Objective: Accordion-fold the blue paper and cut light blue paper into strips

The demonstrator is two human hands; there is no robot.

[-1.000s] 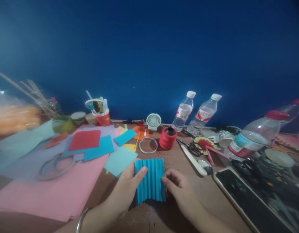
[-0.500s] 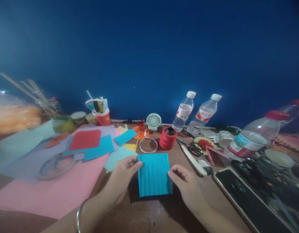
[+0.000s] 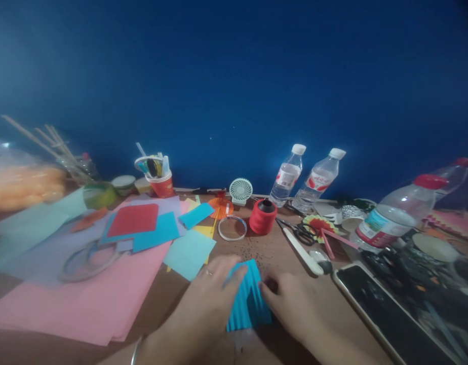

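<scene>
A blue pleated sheet of paper [image 3: 246, 304] lies low over the brown table, tilted, with ridges running along it. My left hand [image 3: 215, 289] reaches across its left side, slightly blurred, a ring on one finger; the thumb rests over the paper and the fingertips are unclear. At the right edge, my right hand [image 3: 287, 299] has its thumb and curled fingers closed on the paper. Small dark specks lie on the table just beyond the sheet.
Coloured paper sheets [image 3: 85, 304] spread over the left. Behind the hands are a clear ring [image 3: 232, 228], a red thread spool [image 3: 263, 217] and a small fan [image 3: 240, 190]. To the right are scissors [image 3: 304, 234], a white-handled tool [image 3: 302, 251], a phone [image 3: 389, 314] and bottles [image 3: 288, 175].
The pleated paper has come down and nearer, and turned slightly. My left hand has moved from its left edge to over it. My right hand has lowered with the sheet.
</scene>
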